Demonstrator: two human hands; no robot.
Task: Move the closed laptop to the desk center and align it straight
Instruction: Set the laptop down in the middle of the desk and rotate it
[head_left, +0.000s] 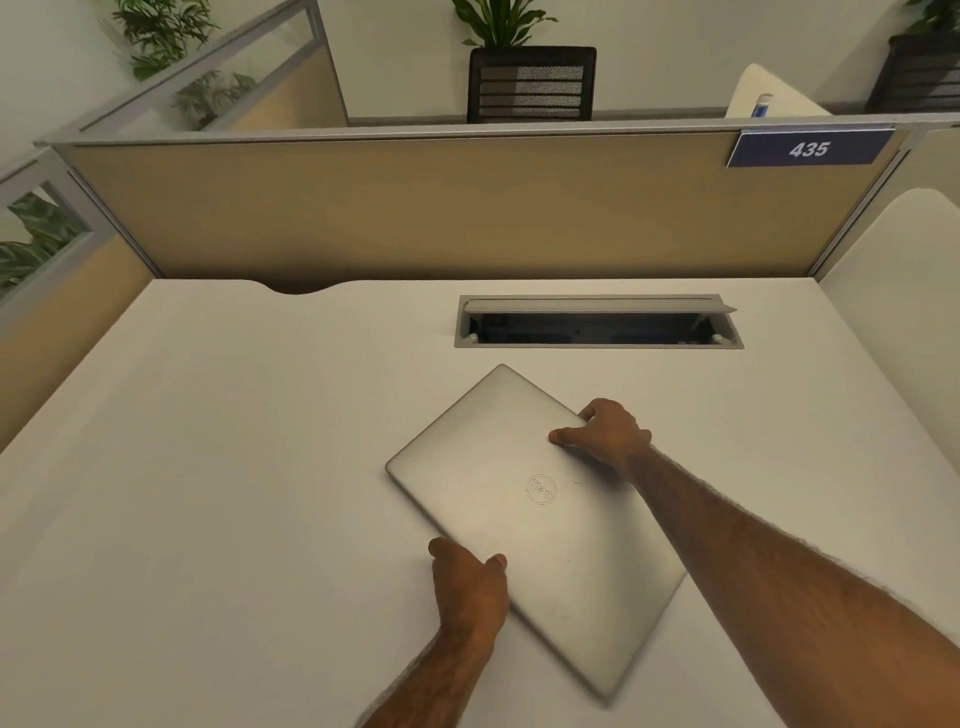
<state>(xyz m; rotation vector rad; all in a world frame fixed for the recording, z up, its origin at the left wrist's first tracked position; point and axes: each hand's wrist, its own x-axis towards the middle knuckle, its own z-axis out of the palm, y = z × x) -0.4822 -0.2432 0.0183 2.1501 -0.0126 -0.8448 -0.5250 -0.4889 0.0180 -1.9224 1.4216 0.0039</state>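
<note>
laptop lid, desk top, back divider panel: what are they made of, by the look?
Laptop lid: likely brushed or anodised metal; silver, matte sheen, debossed round logo. Could be painted plastic.
Desk top: probably laminate; flat off-white, matte, no grain.
Divider panel: seemingly fabric-covered; tan, dull, faintly textured, in a grey metal-looking frame.

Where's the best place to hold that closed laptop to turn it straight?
By its two long edges, one hand from each side. The laptop lies flat, thin and skewed on the desk, so the left hand and right hand on opposite edges can likely pivot it without lifting.
</note>
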